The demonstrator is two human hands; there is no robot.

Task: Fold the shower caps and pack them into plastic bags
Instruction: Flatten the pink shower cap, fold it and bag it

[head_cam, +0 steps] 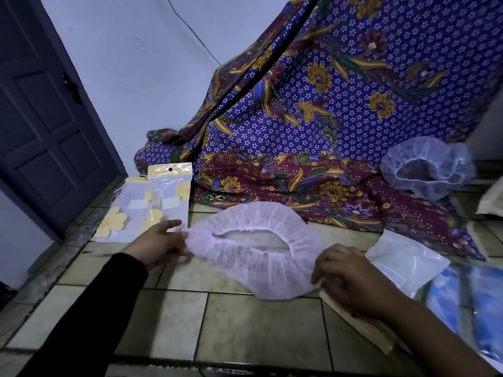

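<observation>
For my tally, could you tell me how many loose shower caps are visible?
2. The pink shower cap lies on the floor, gripped by the left hand and right hand; the bluish shower cap sits far right on the patterned cloth. Bags may hide more.

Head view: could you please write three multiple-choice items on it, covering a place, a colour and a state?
1. Where is the blue shower cap? A) far right, by the patterned cloth B) at the door C) inside a bag
2. The nearer shower cap is: A) green B) pink C) black
3. The nearer shower cap lies: A) bagged B) rolled tight C) spread open
Key: 1 A, it rests by the cloth at right; 2 B, its ruffles are pink; 3 C, its elastic opening gapes.
</observation>
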